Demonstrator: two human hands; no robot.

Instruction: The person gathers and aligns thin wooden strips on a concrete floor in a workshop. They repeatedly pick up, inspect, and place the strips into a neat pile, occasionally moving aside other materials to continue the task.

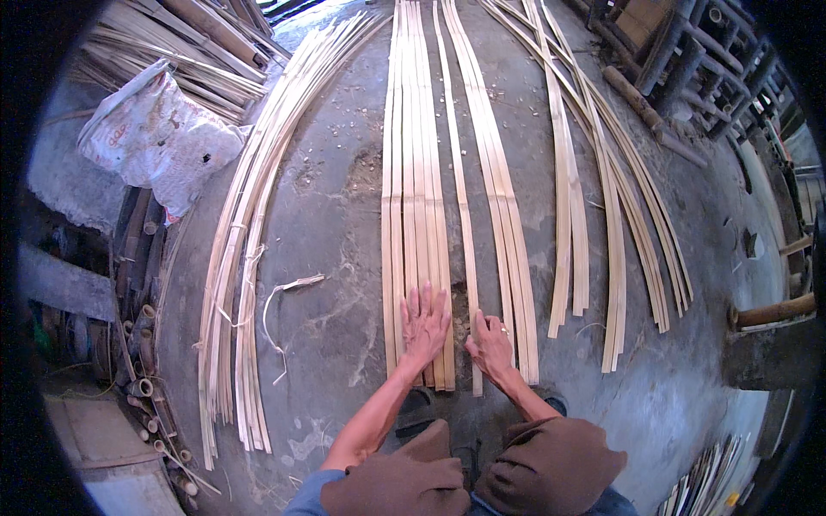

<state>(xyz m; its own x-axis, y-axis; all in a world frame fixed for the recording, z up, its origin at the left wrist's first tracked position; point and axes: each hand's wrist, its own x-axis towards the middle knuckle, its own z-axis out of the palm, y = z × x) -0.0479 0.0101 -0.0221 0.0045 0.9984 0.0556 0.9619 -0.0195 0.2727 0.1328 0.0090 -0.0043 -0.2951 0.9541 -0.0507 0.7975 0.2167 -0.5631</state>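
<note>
My left hand [424, 328] lies flat, fingers stretched forward, on a row of pale bamboo strips [415, 202] laid side by side on the floor in front of me. Just right of that row runs a single bamboo strip [461, 206], slightly apart from its neighbours. The curled fingers of my right hand [492, 347] close on its near part. Beyond it, to the right, a narrower group of bamboo strips [503, 215] lies close together; the right hand's edge is beside its near end. Both forearms reach in from the lower edge, between my knees.
A tied bundle of bamboo strips [245, 206] lies left, beside a loose fibre tie [274, 318]. More strips [615, 249] cross at right. A white sack [159, 133] and bamboo poles [142, 387] line the left side. A wooden rack [705, 60] stands at far right.
</note>
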